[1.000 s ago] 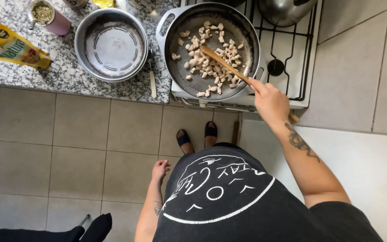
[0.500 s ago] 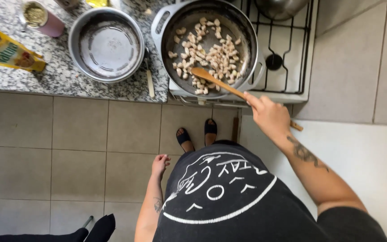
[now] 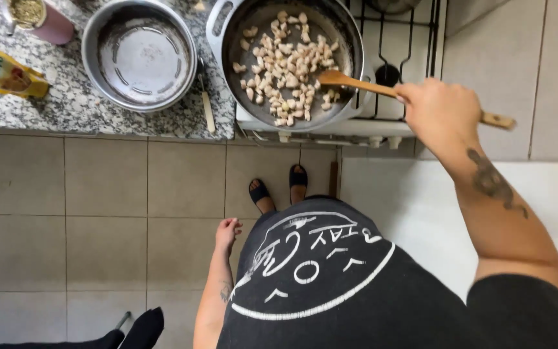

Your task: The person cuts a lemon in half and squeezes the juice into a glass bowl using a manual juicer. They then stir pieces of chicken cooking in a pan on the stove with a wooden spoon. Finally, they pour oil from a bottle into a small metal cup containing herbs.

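Right hand (image 3: 439,113) wrapped tight round long wooden spoon (image 3: 363,84), bowl among pale diced meat (image 3: 285,64) in grey pan (image 3: 227,29). Left hand (image 3: 227,231) loose, empty.

Speckled grey granite counter (image 3: 66,103); silver bowl (image 3: 138,55); pale meat pieces (image 3: 285,64); yellow packet (image 3: 1,71); beige floor tiles (image 3: 98,226).

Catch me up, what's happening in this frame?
A person stands at a gas stove, right hand gripping a wooden spatula whose blade rests among pale diced meat pieces in a grey pan. The left hand hangs empty at their side. On the granite counter sit an empty metal pot, a yellow packet, a pink cup and a knife.
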